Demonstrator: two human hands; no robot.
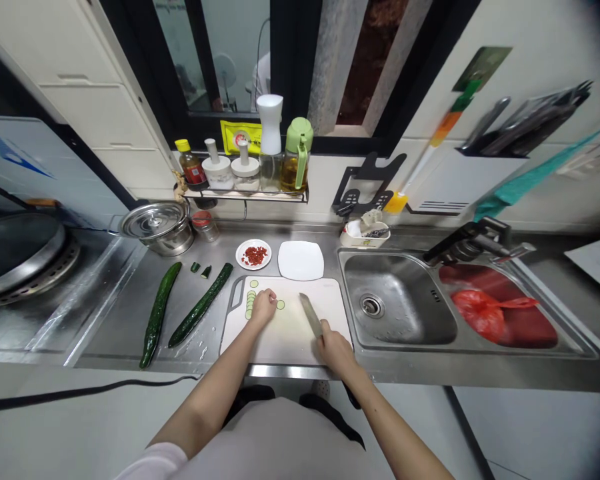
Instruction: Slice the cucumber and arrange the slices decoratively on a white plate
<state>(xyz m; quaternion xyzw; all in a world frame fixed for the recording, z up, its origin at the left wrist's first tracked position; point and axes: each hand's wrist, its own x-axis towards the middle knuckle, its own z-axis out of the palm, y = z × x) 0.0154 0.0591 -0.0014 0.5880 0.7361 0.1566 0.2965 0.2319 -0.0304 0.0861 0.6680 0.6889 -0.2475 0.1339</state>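
Observation:
A white cutting board [300, 333] lies on the steel counter in front of me. My left hand [263, 307] rests on it with fingers curled over cucumber pieces, and several thin cucumber slices [251, 301] lie beside it at the left. My right hand [334, 349] is closed on the handle of a knife [311, 315], whose blade points away from me over the board. Two whole cucumbers [200, 305] [159, 312] lie on the counter left of the board, with two cut ends [201, 269] near them.
Behind the board stand a small plate of red chopped chili [253, 255] and a bare white plate [301, 260]. A lidded steel pot [156, 227] sits at the left, a condiment rack [245, 193] at the wall. A double sink [400, 303] at the right holds a red bag [480, 310].

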